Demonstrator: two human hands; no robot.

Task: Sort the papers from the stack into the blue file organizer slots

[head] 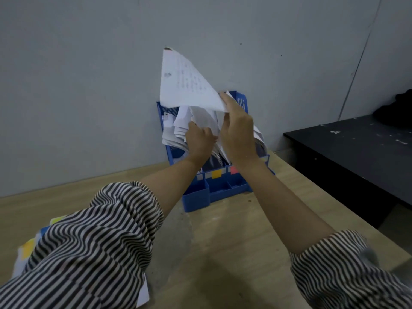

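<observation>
Paper [185, 83], a white printed sheet, is raised above the blue file organizer [223, 186], which stands on the wooden table [234, 230] against the grey wall [89, 85]. Its print is too faint and blurred to read. The right hand [237, 132] pinches the sheet's lower corner between thumb and fingers, so the sheet tilts up and to the left. The left hand [199, 139] reaches into the papers in the organizer's slots [189, 123]; its fingers press in among those sheets, and whether they grip any I cannot tell. Small coloured tabs, yellow [216, 174] and pink [233, 169], sit on the organizer's front dividers, with no legible writing. Low compartments run along its front. Both forearms emerge from striped sleeves [100, 241]. At lower left, more papers with yellow notes [29, 247] lie partly under the left sleeve. A black table [356, 148] stands to the right.
</observation>
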